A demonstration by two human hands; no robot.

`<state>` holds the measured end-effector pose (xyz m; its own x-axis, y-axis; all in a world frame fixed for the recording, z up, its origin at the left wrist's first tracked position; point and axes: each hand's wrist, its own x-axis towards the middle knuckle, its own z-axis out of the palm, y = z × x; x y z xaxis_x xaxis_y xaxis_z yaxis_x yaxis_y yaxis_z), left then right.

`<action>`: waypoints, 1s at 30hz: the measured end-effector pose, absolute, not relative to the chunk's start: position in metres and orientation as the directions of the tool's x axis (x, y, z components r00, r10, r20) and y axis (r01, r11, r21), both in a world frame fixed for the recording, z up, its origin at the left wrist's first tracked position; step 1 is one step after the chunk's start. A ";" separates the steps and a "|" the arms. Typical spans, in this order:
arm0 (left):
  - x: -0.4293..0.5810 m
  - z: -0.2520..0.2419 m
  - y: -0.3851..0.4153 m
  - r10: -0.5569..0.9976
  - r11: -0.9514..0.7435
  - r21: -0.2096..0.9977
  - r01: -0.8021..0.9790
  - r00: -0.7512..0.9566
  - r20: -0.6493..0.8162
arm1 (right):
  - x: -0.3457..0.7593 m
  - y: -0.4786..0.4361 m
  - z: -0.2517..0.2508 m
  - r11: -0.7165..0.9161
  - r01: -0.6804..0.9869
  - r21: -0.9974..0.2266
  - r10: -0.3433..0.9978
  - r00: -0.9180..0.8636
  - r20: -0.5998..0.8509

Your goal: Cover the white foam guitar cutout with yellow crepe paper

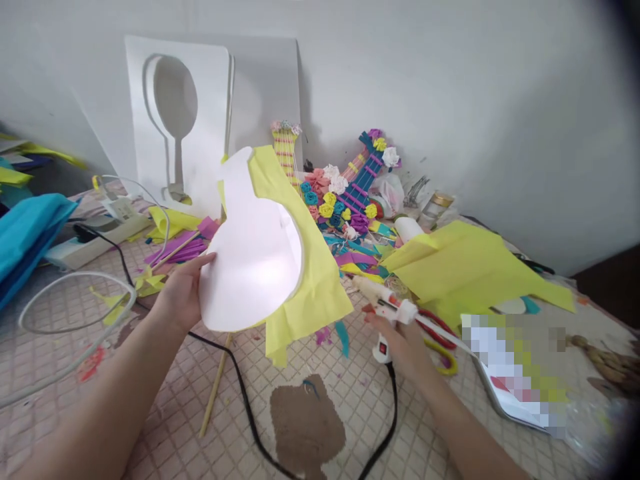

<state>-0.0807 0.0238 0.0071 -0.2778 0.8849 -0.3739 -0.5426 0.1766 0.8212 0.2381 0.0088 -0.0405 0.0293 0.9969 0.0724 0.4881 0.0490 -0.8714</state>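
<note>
My left hand (183, 293) grips the left edge of a white guitar-shaped board (250, 267), thumb on its front face. A sheet of yellow crepe paper (315, 287) lies behind the board and sticks out past its right side and bottom. The board is held up above the table, tilted toward me. My right hand (400, 343) is closed around a white hot glue gun (393, 305), whose nozzle points up and left toward the yellow paper's lower right corner, apart from it. A black cord runs down from the gun's handle.
Decorated miniature guitars with paper flowers (350, 183) stand against the wall. Behind on the left is a white board with a cut-out (213, 100). More yellow paper (460, 260), scissors (443, 357) and a pixelated phone-like device (505, 387) lie right. A power strip (85, 240) sits left.
</note>
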 end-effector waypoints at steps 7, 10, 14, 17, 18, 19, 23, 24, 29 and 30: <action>-0.081 0.011 0.017 0.910 0.151 0.802 -0.578 -0.235 -0.341 | 0.227 0.004 -0.049 0.152 0.673 -0.724 0.988 -0.126 0.090; -0.084 0.011 0.016 0.914 0.142 0.798 -0.586 -0.232 -0.333 | 0.228 0.001 -0.048 0.129 0.692 -0.710 0.991 -0.100 0.083; -0.088 0.012 0.016 0.916 0.117 0.795 -0.596 -0.245 -0.318 | 0.232 -0.004 -0.048 0.097 0.700 -0.707 0.995 -0.073 0.064; -0.088 0.015 0.015 0.920 0.110 0.793 -0.599 -0.241 -0.309 | 0.235 -0.011 -0.049 0.099 0.705 -0.702 0.995 -0.072 0.068; -0.088 0.016 0.014 0.921 0.108 0.794 -0.598 -0.239 -0.306 | 0.237 -0.014 -0.050 0.096 0.708 -0.700 0.995 -0.067 0.068; -0.087 0.017 0.014 0.922 0.106 0.795 -0.597 -0.241 -0.303 | 0.238 -0.017 -0.051 0.091 0.711 -0.697 0.996 -0.064 0.066; -0.085 0.019 0.012 0.921 0.090 0.802 -0.591 -0.257 -0.293 | 0.240 -0.028 -0.052 0.084 0.704 -0.705 0.996 -0.080 0.039; -0.085 0.019 0.011 0.920 0.089 0.802 -0.590 -0.259 -0.293 | 0.240 -0.029 -0.052 0.090 0.699 -0.710 0.995 -0.093 0.034; -0.085 0.017 0.011 0.922 0.085 0.805 -0.587 -0.261 -0.288 | 0.238 -0.030 -0.050 0.097 0.729 -0.678 0.988 -0.152 -0.021; -0.086 0.017 0.012 0.921 0.086 0.806 -0.586 -0.261 -0.288 | 0.238 -0.030 -0.051 0.081 0.743 -0.665 0.988 -0.145 -0.042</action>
<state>-0.0855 0.0116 0.0168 -0.2610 0.9214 -0.2878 -0.5855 0.0859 0.8061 0.2381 -0.0298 -0.0507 -0.1454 0.9885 -0.0417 0.7427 0.0812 -0.6646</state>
